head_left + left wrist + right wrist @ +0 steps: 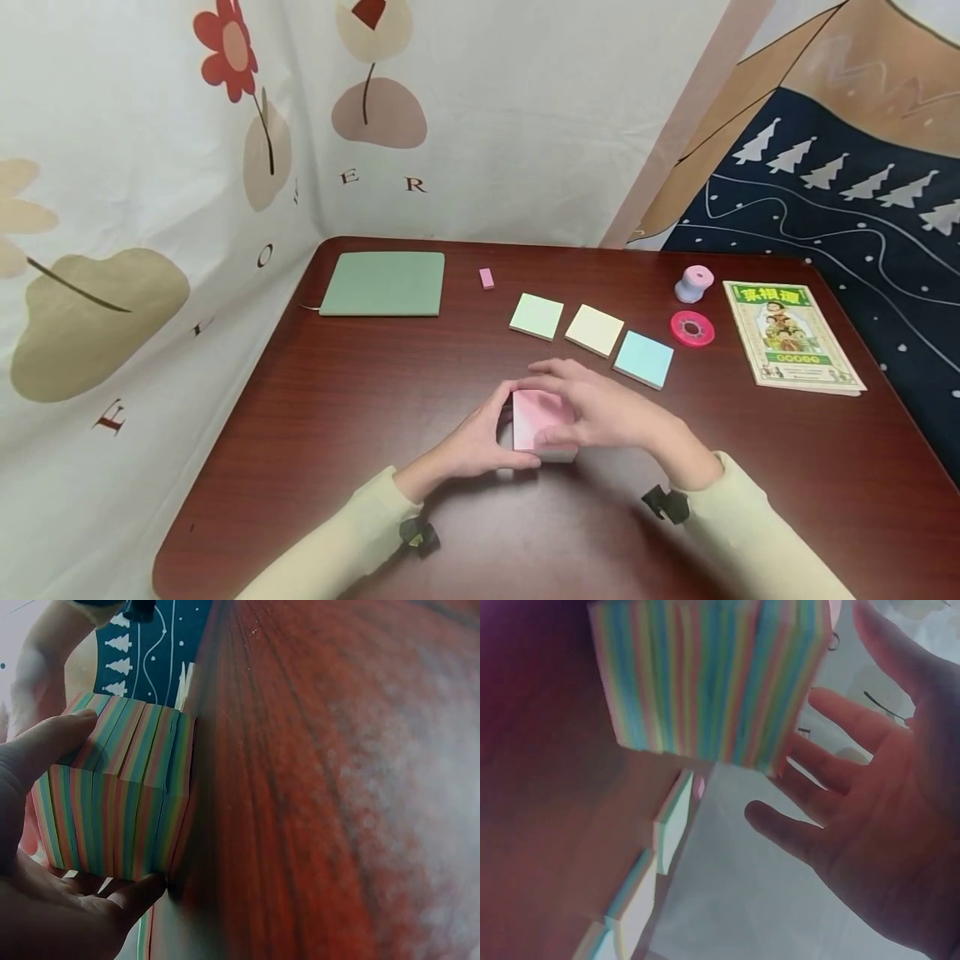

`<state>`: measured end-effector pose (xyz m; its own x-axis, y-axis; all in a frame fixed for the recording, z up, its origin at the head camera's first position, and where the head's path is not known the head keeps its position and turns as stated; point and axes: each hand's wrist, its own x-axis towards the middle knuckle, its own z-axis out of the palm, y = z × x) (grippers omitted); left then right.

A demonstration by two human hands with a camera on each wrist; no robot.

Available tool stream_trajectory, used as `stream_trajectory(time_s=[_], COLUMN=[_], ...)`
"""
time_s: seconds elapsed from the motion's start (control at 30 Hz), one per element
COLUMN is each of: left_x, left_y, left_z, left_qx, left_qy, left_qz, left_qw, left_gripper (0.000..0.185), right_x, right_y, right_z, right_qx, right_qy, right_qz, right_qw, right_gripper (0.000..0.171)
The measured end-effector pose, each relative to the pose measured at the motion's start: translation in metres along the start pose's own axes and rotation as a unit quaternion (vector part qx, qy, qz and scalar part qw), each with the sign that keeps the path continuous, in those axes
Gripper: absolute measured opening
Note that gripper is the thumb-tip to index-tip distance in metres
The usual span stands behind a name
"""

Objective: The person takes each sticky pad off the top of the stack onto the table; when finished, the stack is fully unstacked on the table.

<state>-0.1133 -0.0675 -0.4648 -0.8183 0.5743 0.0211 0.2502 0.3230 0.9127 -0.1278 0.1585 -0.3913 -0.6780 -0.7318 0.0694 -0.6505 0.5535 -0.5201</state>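
Observation:
A cube-shaped stack of sticky notes stands on the table, pink on top. Its sides show pink, yellow, green and blue stripes in the left wrist view, with thin seams between the pads. My left hand grips the stack from the left, thumb at the near side and fingers at the far side. Over the top right part of the stack is my right hand, its thumb and fingers spread and fingertips right at the upper edge. Beyond the stack lie a green sticky pad, a yellow one and a blue one.
A green notebook lies at the far left of the brown table, with a small pink block beside it. To the right are a pink-and-white spool-shaped thing, a pink ring-shaped roll and an illustrated book. Printed cloths hang behind.

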Motion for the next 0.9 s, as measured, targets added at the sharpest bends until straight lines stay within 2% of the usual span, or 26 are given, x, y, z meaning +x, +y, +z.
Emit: stream_trajectory(time_s=[0.17,0.37,0.53,0.67,0.9], left_x=[0.000,0.000,-0.001,0.000,0.001], left_y=[0.000,0.001,0.000,0.000,0.001], left_z=[0.001,0.000,0.001,0.000,0.000], left_qx=[-0.018,-0.002,0.011,0.010,0.000], left_qy=[-0.006,-0.003,-0.001,0.000,-0.006], left_qz=[-0.014,-0.017,-0.021,-0.010,-0.010], left_qw=[0.9997,0.9998,0.9997,0.9999,0.9999], left_gripper=[0.088,0.087,0.086,0.086,0.087], right_x=[-0.010,-0.010,-0.009,-0.010,-0.024], right_y=[-0.007,-0.010,-0.012,-0.012,-0.006], right_z=[0.014,0.021,0.022,0.021,0.008], right_qx=[-0.005,-0.030,-0.062,-0.076,-0.050], right_qy=[-0.005,0.010,0.022,0.027,0.052], right_qz=[0.029,0.028,0.016,0.018,0.033], right_qw=[1.000,0.999,0.998,0.997,0.997], right_gripper=[0.080,0.079,0.075,0.074,0.073])
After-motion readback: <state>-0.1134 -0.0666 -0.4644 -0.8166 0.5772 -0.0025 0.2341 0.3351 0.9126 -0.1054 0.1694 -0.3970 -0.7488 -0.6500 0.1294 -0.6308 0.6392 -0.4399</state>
